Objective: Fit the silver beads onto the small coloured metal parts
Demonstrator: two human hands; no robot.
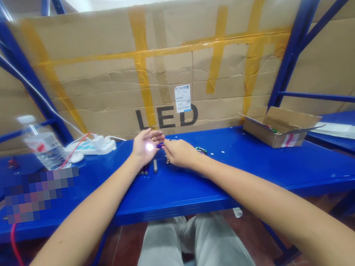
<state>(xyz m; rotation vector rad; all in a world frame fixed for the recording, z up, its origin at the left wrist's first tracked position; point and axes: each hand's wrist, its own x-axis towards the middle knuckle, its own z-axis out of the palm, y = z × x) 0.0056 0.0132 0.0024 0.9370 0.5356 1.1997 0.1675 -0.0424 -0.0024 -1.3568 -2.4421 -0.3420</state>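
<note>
Right grip (179, 152) is pinching a small purple flashlight (160, 146), which is protruding leftward and casting a bright spot (149, 147) onto the unclenched left grip (141, 148), above the counter (186, 194) near its back edge.

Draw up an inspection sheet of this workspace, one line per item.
Surface: blue table, several small items near the hands.
Job's things: small purple light; bright spot on the left palm; silver tube on the table.
Clutter: water bottle left, open cardboard box right.
Grip: right hand holds the light; left hand open.
Cables: white cable by the power strip; red cable at left.
Surroundings: cardboard marked LED behind.
</note>
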